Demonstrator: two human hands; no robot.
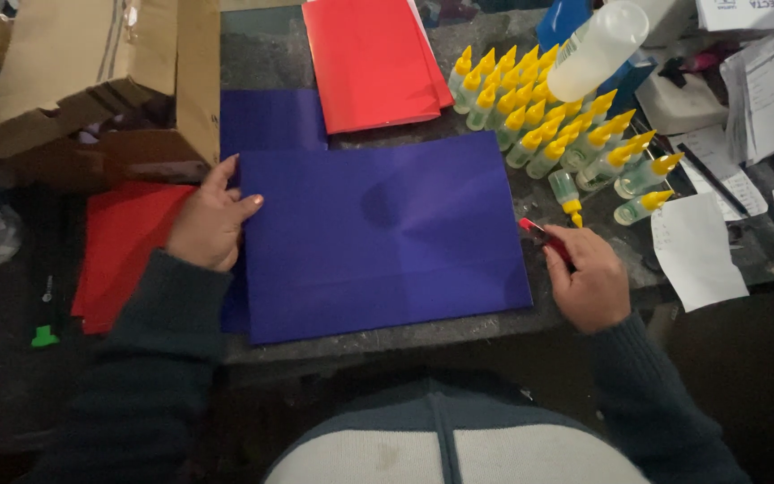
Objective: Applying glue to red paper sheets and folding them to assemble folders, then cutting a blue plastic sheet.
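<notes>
A large blue sheet (378, 237) lies flat on the dark worktable in front of me. My left hand (210, 220) rests on its left edge, fingers and thumb pressing the sheet down. At the sheet's right edge my right hand (589, 278) grips a small red tool (539, 235) whose tip points at the sheet's right side. A second blue sheet (270, 121) shows from under the first at the upper left.
Several small glue bottles with yellow caps (548, 116) stand at the upper right, beside a big white bottle (597, 49). Red sheets lie at the top (369, 58) and left (123, 251). A cardboard box (100, 72) sits upper left; white paper slips (696, 251) lie right.
</notes>
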